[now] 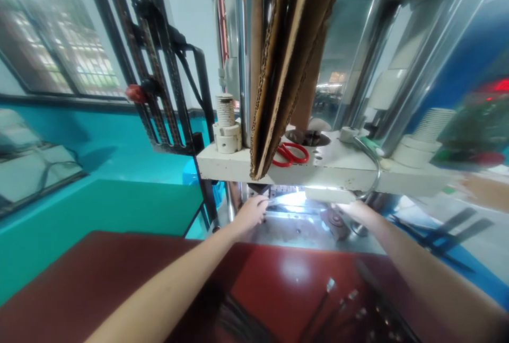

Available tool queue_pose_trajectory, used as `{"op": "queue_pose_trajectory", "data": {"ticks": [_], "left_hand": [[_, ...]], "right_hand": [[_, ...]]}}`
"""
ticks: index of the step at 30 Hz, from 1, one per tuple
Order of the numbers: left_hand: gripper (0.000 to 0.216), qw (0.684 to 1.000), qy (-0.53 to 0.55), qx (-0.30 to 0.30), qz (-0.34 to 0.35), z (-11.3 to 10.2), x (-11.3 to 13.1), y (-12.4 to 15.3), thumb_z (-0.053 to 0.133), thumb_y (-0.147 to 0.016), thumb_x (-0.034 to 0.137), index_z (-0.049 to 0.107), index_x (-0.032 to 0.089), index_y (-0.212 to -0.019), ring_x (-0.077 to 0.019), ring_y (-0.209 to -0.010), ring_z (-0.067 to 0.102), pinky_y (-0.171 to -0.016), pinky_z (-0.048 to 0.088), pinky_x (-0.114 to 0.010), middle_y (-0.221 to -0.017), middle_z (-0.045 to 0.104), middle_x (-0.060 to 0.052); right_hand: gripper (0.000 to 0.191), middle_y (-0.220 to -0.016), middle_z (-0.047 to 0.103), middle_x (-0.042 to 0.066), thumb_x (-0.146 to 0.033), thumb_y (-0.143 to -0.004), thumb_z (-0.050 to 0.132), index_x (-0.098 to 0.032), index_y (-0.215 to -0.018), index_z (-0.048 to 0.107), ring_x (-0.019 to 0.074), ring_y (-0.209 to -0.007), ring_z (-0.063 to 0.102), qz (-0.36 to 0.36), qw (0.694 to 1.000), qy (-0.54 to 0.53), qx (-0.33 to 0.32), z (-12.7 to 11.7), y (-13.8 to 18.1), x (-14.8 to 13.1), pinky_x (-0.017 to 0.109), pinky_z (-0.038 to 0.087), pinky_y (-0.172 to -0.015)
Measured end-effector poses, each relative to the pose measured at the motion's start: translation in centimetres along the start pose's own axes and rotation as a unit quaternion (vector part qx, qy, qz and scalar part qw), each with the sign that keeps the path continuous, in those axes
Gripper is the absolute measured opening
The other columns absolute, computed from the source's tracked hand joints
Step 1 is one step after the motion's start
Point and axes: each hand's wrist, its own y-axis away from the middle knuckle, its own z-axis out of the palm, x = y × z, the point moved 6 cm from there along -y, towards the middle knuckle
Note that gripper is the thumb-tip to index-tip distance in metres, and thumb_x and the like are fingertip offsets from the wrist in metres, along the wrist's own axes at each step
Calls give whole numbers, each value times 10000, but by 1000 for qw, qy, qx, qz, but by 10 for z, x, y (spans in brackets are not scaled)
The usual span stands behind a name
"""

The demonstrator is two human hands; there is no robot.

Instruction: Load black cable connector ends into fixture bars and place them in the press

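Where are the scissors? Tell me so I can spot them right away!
Find the big machine's pale flat platform in the middle. On top of it, just right of the tall brown cardboard, lie the scissors. They are the only thing there with bright red loop handles.

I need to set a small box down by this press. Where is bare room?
The red tabletop is bare left of the arms and between them. Crowded: cables at lower right, and the gap under the platen, where left hand and right hand reach.
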Motion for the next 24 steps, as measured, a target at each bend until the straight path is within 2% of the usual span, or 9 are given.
{"op": "queue_pose_trajectory", "data": {"ticks": [3, 6, 9, 11, 14, 17, 21, 24], "left_hand": [[286, 994, -92, -55, 21, -6, -5, 28, 371, -792, 253, 552, 148, -987, -107, -496, 478, -475, 407, -219, -623, 500, 9], [257, 962, -231, -72, 124, -4, -4, 56, 385, -813, 263, 538, 175, -999, -160, -724, 548, -703, 447, -297, -783, 573, -33], [197, 909, -347, -53, 224, 6, -3, 80, 403, -817, 200, 537, 171, -959, -199, -936, 495, -867, 382, -356, -971, 549, -67], [184, 889, -389, -35, 241, 11, -5, 90, 397, -816, 163, 531, 162, -941, -196, -947, 473, -869, 382, -354, -998, 510, -75], [183, 879, -411, -26, 239, 16, -7, 98, 395, -811, 137, 528, 159, -936, -185, -925, 463, -862, 388, -344, -1005, 475, -74], [200, 881, -413, -22, 231, 18, -6, 100, 412, -813, 160, 526, 164, -978, -187, -925, 456, -865, 383, -346, -989, 474, -69], [241, 876, -414, -23, 245, 24, -6, 100, 432, -829, 227, 526, 194, -1048, -190, -908, 442, -851, 383, -341, -972, 482, -60], [221, 861, -441, -4, 252, 28, -9, 98, 404, -845, 225, 557, 200, -1004, -193, -884, 432, -835, 379, -334, -929, 487, -55]], "right_hand": [[151, -511, 528, -20, -200, -745, 467, -150, -781, 605, 137, -476, 507, 21, 996, -2, -83, 7, 35, 4, 254, 415, -478], [139, -752, 600, 28, -161, -726, 479, -161, -805, 594, 170, -713, 552, -47, 987, 65, -142, 13, 69, -4, 288, 436, -656], [103, -847, 574, 51, -132, -741, 503, -166, -784, 589, 190, -832, 509, -101, 966, 196, -136, 20, 90, -13, 310, 396, -741], [82, -859, 555, 61, -134, -746, 532, -171, -769, 601, 205, -862, 481, -116, 946, 281, -109, 24, 99, -17, 315, 373, -729], [76, -856, 540, 68, -147, -757, 548, -177, -735, 615, 216, -873, 459, -121, 925, 350, -88, 29, 108, -22, 314, 350, -693], [97, -865, 538, 71, -133, -759, 537, -173, -791, 619, 214, -871, 456, -117, 928, 346, -78, 30, 113, -30, 310, 349, -691], [196, -897, 547, 58, -170, -766, 555, -172, -957, 599, 198, -891, 453, -155, 948, 264, -85, 40, 117, -54, 296, 357, -752], [108, -824, 558, 40, -237, -790, 558, -180, -847, 630, 181, -825, 462, -185, 948, 239, -102, 58, 116, -71, 283, 351, -726]]}}
